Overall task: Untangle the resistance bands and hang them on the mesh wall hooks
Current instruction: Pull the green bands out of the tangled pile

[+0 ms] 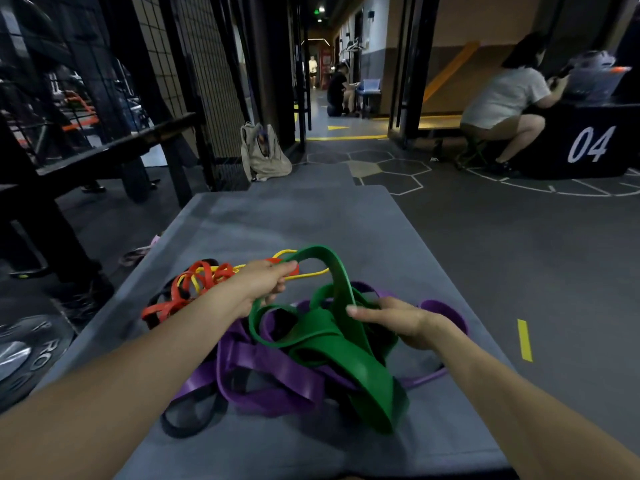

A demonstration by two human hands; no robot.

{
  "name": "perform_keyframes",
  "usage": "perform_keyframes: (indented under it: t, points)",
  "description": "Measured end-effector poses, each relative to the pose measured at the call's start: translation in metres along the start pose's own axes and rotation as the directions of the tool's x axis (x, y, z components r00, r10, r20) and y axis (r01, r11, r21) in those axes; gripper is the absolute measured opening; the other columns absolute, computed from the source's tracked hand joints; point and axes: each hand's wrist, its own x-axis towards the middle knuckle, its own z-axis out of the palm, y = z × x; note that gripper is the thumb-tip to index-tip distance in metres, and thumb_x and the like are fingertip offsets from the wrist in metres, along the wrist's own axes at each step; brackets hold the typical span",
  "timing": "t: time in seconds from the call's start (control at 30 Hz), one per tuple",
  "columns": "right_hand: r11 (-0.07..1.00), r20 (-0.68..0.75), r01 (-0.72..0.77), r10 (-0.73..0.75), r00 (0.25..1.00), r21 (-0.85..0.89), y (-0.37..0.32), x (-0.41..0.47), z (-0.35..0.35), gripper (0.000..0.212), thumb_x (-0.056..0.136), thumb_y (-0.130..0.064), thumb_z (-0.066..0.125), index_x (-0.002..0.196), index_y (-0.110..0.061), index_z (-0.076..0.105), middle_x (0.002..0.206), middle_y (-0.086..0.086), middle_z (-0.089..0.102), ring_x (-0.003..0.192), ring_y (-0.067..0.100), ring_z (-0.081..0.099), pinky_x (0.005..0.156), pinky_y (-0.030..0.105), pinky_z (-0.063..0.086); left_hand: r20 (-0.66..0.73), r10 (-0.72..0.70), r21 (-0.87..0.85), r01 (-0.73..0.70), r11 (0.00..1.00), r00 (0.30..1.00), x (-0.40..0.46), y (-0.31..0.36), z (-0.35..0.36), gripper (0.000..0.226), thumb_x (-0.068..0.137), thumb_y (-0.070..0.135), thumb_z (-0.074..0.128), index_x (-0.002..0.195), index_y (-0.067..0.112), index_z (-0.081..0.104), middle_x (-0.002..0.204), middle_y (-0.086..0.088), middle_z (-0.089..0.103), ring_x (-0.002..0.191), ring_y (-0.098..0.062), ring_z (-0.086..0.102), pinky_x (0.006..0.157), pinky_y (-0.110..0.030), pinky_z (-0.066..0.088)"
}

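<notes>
Green band [332, 344] loops lie tangled with purple band [273, 368], orange band [173, 299], yellow band [301, 271] and black band [187, 424] on a grey mat [277, 220]. Left hand [263, 282] grips a raised green loop in curled fingers; right hand [398, 322] pinches another green strand. Mesh wall [194, 64] stands well apart, far left.

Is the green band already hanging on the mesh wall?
No, the green band is tangled with the purple band on the grey mat, gripped by both hands.
</notes>
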Motion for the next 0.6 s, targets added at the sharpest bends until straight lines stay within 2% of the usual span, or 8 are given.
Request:
perform_keyframes:
  t: [0.07,0.13,0.23,0.3,0.4,0.47,0.53,0.6]
  points:
    - [0.99,-0.16,-0.051,0.029,0.987,-0.134,0.002,0.015,0.002,0.034,0.074,-0.039,0.073,0.095,-0.014,0.065,0.095,0.005,0.072,0.086,0.018,0.068,0.087,0.032,0.053,0.016,0.025,0.032,-0.026,0.999,1.0,0.001,-0.002,0.003,0.02,0.091,0.026,0.059,0.075,0.017,0.051,0.065,-0.001,0.043,0.055,-0.008,0.04,0.05,-0.018,0.029]
    - [0.976,-0.199,-0.06,0.017,0.98,-0.21,-0.001,0.023,0.004,0.016,0.08,-0.027,0.067,0.09,-0.015,0.064,0.09,0.005,0.069,0.081,0.019,0.066,0.081,0.031,0.054,0.016,0.05,0.083,-0.051,0.995,0.999,-0.001,-0.002,0.001,0.014,0.089,0.021,0.062,0.079,0.017,0.054,0.064,-0.001,0.046,0.055,-0.008,0.041,0.047,-0.016,0.032]
    - [0.983,-0.093,-0.043,0.027,0.995,-0.176,-0.008,0.024,0.007,0.028,0.077,-0.022,0.073,0.103,-0.015,0.064,0.099,0.007,0.071,0.091,0.022,0.067,0.086,0.033,0.054,0.001,0.039,0.11,-0.039,0.993,0.999,-0.005,-0.004,-0.009,0.012,0.089,0.019,0.062,0.08,0.016,0.054,0.063,0.0,0.049,0.052,-0.008,0.041,0.037,-0.013,0.03]
    - [0.981,-0.075,-0.025,0.011,0.997,-0.192,-0.008,0.021,0.012,0.03,0.073,-0.02,0.077,0.101,-0.015,0.067,0.098,0.006,0.072,0.089,0.02,0.068,0.088,0.035,0.054,-0.017,0.006,0.119,-0.004,0.993,1.0,-0.005,-0.009,-0.019,0.017,0.088,0.022,0.063,0.077,0.014,0.053,0.062,-0.002,0.048,0.05,-0.01,0.04,0.042,-0.018,0.028]
    - [0.93,-0.122,0.055,-0.106,0.987,-0.363,-0.008,0.021,0.026,0.02,0.074,-0.017,0.077,0.092,-0.012,0.069,0.086,0.001,0.069,0.079,0.014,0.062,0.084,0.035,0.053,-0.007,-0.056,0.098,0.056,0.994,0.998,-0.012,-0.016,-0.024,0.02,0.089,0.022,0.062,0.073,0.016,0.053,0.063,0.0,0.052,0.053,-0.008,0.048,0.047,-0.018,0.031]
    - [0.838,-0.2,0.022,-0.156,0.967,-0.546,-0.017,0.017,0.032,0.025,0.073,-0.023,0.079,0.092,-0.009,0.07,0.083,0.001,0.065,0.079,0.012,0.057,0.07,0.028,0.046,0.022,-0.052,0.096,0.05,0.994,0.998,-0.02,-0.015,-0.022,0.017,0.09,0.02,0.061,0.075,0.016,0.053,0.065,0.001,0.054,0.057,-0.007,0.05,0.044,-0.015,0.032]
    - [0.79,-0.281,-0.038,-0.172,0.944,-0.612,-0.028,0.009,0.032,0.026,0.071,-0.027,0.08,0.088,-0.01,0.068,0.086,0.006,0.066,0.079,0.013,0.056,0.065,0.022,0.038,0.038,-0.006,0.049,0.004,0.999,0.999,-0.028,-0.009,-0.019,0.017,0.088,0.013,0.062,0.074,0.015,0.053,0.059,0.001,0.054,0.047,-0.004,0.05,0.036,-0.013,0.029]
    - [0.802,-0.31,-0.014,-0.214,0.926,-0.597,-0.041,0.002,0.028,0.03,0.07,-0.026,0.08,0.092,-0.007,0.071,0.092,0.01,0.071,0.083,0.017,0.063,0.066,0.026,0.042,0.021,0.039,-0.057,-0.038,0.998,0.999,-0.033,0.001,-0.022,0.019,0.084,0.004,0.065,0.071,0.011,0.053,0.045,0.002,0.055,0.032,-0.003,0.048,0.032,-0.011,0.03]
